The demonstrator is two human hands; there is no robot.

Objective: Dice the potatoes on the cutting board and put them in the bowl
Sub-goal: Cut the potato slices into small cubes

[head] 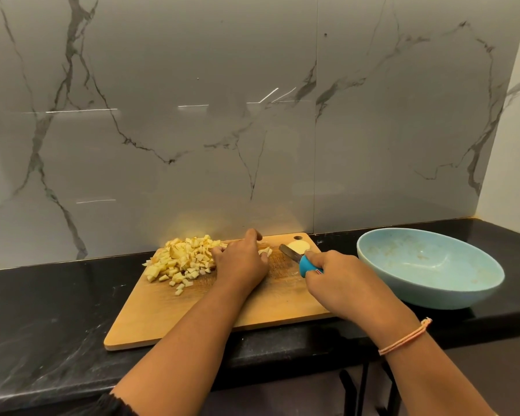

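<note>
Largely diced: potato cubes are piled at the cutting board's 10 o'clock corner. The left hand curls over a few pieces mid-board; whether it grips them cannot be told. The right hand grips the knife, whose long axis points to 10 o'clock, beside one uncut potato piece. The bowl, at 3 o'clock, holds no potato; transfer is outstanding.
</note>
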